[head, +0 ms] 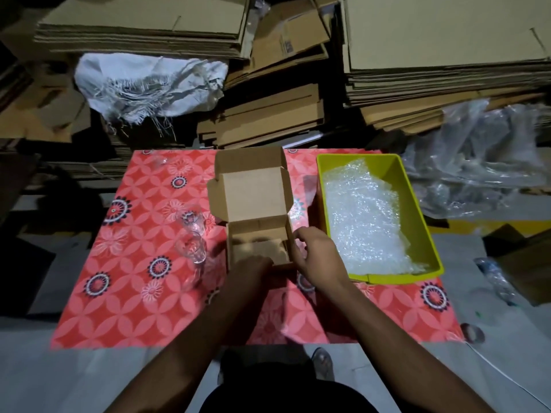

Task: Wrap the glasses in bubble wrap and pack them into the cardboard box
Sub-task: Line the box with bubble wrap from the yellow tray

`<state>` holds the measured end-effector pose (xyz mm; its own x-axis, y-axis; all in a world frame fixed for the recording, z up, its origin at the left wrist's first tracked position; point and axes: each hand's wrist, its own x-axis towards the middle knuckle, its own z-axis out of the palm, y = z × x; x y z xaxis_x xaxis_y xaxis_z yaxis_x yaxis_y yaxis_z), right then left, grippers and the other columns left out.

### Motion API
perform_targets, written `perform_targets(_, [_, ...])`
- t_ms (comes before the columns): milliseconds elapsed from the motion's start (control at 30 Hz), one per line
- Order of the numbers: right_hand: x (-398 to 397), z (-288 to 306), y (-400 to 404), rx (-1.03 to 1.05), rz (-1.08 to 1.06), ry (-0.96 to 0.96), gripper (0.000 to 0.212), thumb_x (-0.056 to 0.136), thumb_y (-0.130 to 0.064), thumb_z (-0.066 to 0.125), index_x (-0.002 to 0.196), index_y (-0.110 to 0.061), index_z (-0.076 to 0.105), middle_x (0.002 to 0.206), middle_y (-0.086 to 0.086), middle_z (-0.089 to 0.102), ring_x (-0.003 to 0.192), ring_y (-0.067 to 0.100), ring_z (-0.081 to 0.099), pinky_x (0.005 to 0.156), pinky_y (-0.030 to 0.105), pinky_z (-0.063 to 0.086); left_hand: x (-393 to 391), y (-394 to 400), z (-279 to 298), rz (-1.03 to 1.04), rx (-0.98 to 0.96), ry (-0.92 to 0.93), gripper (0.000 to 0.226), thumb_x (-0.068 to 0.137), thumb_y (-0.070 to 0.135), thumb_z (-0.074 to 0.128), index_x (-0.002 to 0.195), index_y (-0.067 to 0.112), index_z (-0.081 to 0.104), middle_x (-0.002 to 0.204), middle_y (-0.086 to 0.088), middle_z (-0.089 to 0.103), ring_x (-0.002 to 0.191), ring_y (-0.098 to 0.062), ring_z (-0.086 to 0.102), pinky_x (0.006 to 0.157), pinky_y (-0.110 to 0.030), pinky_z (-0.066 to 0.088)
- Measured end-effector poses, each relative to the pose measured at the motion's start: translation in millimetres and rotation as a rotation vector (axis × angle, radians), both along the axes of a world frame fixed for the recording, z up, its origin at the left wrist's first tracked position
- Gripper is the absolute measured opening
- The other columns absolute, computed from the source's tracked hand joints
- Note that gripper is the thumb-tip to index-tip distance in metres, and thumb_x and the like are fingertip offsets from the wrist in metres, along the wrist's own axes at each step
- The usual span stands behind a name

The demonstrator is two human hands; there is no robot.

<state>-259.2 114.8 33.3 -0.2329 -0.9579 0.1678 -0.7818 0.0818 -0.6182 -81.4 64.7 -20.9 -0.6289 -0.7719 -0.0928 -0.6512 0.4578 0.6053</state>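
Box: my left hand [253,268] grips the small brown cardboard box's [256,234] near wall; right hand [317,253] pinches its right wall.
Glasses: clear tumblers [192,234] lie unwrapped just left.
Wrap: bubble wrap [363,216] waits in the yellow-green plastic bin [417,210].
Tip: I square the walls before loading.

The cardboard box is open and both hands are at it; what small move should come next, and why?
Probably the right hand should reach to the yellow tray and take a sheet of bubble wrap. The cardboard box stands open and looks empty, and the glasses on the left are not yet wrapped. The left hand rests at the box's near edge.
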Motion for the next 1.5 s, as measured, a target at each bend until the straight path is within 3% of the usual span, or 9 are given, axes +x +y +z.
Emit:
perform_targets(200, [-55, 17, -11, -0.107, -0.348, -0.011, 0.021, 0.087, -0.016, 0.061, 0.108, -0.010, 0.066, 0.103, 0.008, 0.067, 0.096, 0.026, 0.061, 0.081, 0.035, 0.048, 18, -20, -10, -0.062, -0.133, -0.058, 0.033, 0.088, 0.025, 0.065, 0.120, 0.021, 0.063, 0.114, -0.004, 0.067, 0.107, -0.023, 0.062, 0.088, -0.036, 0.050])
perform_targets(400, [-134, -13, -29, 0.569, -0.485, 0.069, 0.055, 0.089, -0.031, 0.071, 0.133, -0.008, 0.047, 0.129, 0.019, 0.054, 0.120, 0.039, 0.054, 0.091, 0.042, 0.049, 24, -4, -3, -0.043, -0.023, 0.098, 0.038, 0.087, 0.016, 0.066, 0.109, 0.047, 0.058, 0.102, 0.020, 0.055, 0.096, 0.012, 0.052, 0.079, -0.010, 0.042])
perform_targets(667, [-142, -18, -18, 0.289, -0.578, 0.122, 0.011, 0.086, -0.015, 0.068, 0.096, -0.019, 0.068, 0.093, 0.008, 0.072, 0.090, 0.033, 0.067, 0.066, 0.031, 0.048, 33, -18, -12, 0.020, -0.053, 0.029, 0.037, 0.093, 0.037, 0.045, 0.126, 0.030, 0.059, 0.121, 0.006, 0.063, 0.110, -0.010, 0.058, 0.091, -0.031, 0.049])
perform_targets(833, [-144, -22, -5, 0.624, -0.534, 0.089, 0.047, 0.078, -0.038, 0.083, 0.115, -0.016, 0.064, 0.114, 0.011, 0.065, 0.108, 0.032, 0.063, 0.079, 0.033, 0.049, 32, -20, -7, -0.052, -0.062, 0.002, 0.035, 0.090, 0.031, 0.047, 0.116, 0.021, 0.068, 0.108, -0.001, 0.069, 0.102, -0.019, 0.061, 0.086, -0.038, 0.051])
perform_targets(933, [-147, -16, -7, 0.498, -0.640, 0.019, 0.018, 0.081, -0.028, 0.080, 0.093, -0.019, 0.071, 0.101, 0.009, 0.072, 0.095, 0.031, 0.067, 0.074, 0.031, 0.053, 31, -22, -9, -0.050, -0.037, 0.039, 0.033, 0.091, 0.026, 0.051, 0.118, 0.017, 0.067, 0.110, -0.003, 0.069, 0.102, -0.018, 0.062, 0.087, -0.039, 0.052])
perform_targets(1167, [-147, 0, 9, 0.094, -0.766, -0.276, 0.034, 0.068, -0.031, 0.089, 0.070, -0.013, 0.061, 0.069, -0.007, 0.067, 0.067, 0.014, 0.064, 0.063, 0.031, 0.048, 26, -30, -5, -0.011, -0.040, 0.135, 0.031, 0.094, 0.021, 0.056, 0.121, 0.010, 0.066, 0.113, -0.005, 0.068, 0.099, -0.010, 0.060, 0.082, -0.013, 0.044])
perform_targets(1267, [-137, 21, 13, -0.148, -0.675, -0.422, 0.017, 0.079, -0.026, 0.081, 0.077, -0.018, 0.067, 0.076, -0.006, 0.071, 0.074, 0.013, 0.068, 0.073, 0.037, 0.055, 18, -30, 15, 0.027, -0.044, 0.218, 0.036, 0.089, 0.028, 0.055, 0.117, 0.010, 0.069, 0.109, -0.004, 0.071, 0.094, -0.010, 0.063, 0.083, -0.029, 0.052])
perform_targets(1400, [-95, 68, 8, -0.308, -0.432, -0.432, 0.007, 0.086, -0.015, 0.074, 0.084, -0.019, 0.068, 0.083, -0.009, 0.072, 0.080, 0.009, 0.068, 0.073, 0.030, 0.053, -3, -31, 60, 0.107, 0.036, 0.423, 0.037, 0.085, 0.037, 0.063, 0.113, 0.015, 0.070, 0.101, 0.013, 0.068, 0.087, 0.008, 0.061, 0.076, -0.014, 0.046])
perform_targets(1500, [-59, 96, -4, -0.319, -0.253, -0.327, 0.011, 0.087, -0.013, 0.071, 0.083, -0.021, 0.065, 0.084, -0.011, 0.071, 0.081, 0.004, 0.066, 0.069, 0.019, 0.048, -22, -40, 94, 0.138, 0.183, 0.577, 0.053, 0.076, 0.051, 0.073, 0.123, 0.028, 0.063, 0.113, 0.017, 0.066, 0.103, 0.001, 0.063, 0.089, -0.024, 0.052])
